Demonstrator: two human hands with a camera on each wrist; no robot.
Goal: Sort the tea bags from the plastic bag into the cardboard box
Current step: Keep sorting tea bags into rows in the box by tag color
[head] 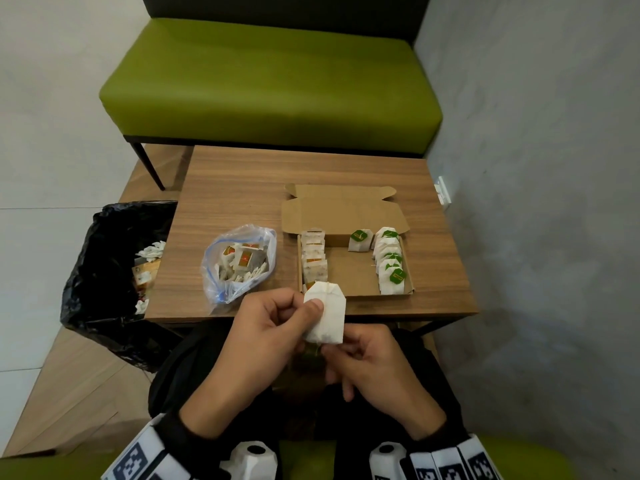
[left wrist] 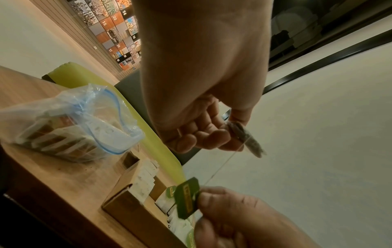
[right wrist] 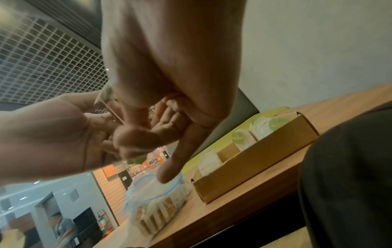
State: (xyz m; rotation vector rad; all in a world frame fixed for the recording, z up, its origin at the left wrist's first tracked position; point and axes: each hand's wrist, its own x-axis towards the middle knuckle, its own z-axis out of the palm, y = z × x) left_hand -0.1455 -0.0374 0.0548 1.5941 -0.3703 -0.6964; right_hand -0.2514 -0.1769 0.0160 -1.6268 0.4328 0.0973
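Green bench (head: 270,81) at far side, w/ a grey wall (head: 536,168) to the right. Wooden table (head: 242,188) in front of it. Black bin bag (head: 97,271) sits left of the table, w/ white and orange scraps inside.

Cardboard box (head: 356,282) on the table's right half, lid flap open and lying flat toward the bench. Inside: a row of white tea bags along the left wall (head: 313,258), another row w/ green tags along the right wall (head: 389,265), and one more green-tag bag leaning at the back (head: 359,240); bare floor btwn the rows.

Plastic bag (head: 239,261), clear w/ blue zip edge, lies just left of the box, open, w/ orange-tag tea bags in it.

Left hand (head: 263,327), above the table's near edge, grip closed round a white tea bag (head: 327,313), thumb pressed on its face; the bag is held in the air, in front of the box's near left corner. Right hand (head: 374,365) just below it, grip pinching the bag's green tag (left wrist: 187,198) btwn thumb and forefinger. Thin string (left wrist: 220,166) runs taut from tag up to the bag.
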